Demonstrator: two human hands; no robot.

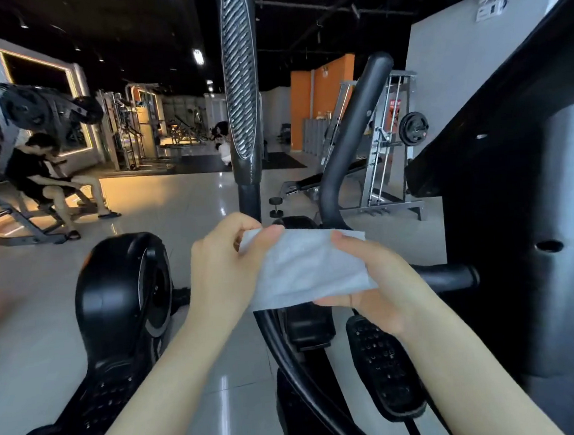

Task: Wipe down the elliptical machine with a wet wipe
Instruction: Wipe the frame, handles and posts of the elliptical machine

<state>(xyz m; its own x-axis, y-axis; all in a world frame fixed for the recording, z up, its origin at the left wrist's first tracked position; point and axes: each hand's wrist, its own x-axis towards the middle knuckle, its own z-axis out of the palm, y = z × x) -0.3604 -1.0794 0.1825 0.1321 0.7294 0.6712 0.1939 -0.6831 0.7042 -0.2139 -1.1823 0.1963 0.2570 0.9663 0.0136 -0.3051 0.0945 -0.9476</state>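
White and damp-looking, the wipe (305, 267) sits near the centre of the view, stretched between both hands in the air above the elliptical (386, 364), touching no part of it. The left hand (224, 273) pinches the wipe's edge at 10 o'clock, thumb on top and fingers curled behind. The right hand (383, 278) grasps the edge at 4 o'clock, thumb over the sheet and fingers folded beneath.

Spread as a rough rectangle, the wipe has its long axis running from 10 o'clock to 4 o'clock, its broad face turned up toward the camera.

Judging from this, the wipe is being unfolded and no wiping has begun. A thin wet sheet pulled taut between two pinches could tear, or slip from one hand and drop to the tile floor (175, 209), picking up grit. The ribbed handlebar (239, 77) at 12 o'clock is the nearest surface; its grooves may snag a loose sheet. The pedal (383, 367) at 5 o'clock lies low, so reaching it means bending close beside the dark frame.
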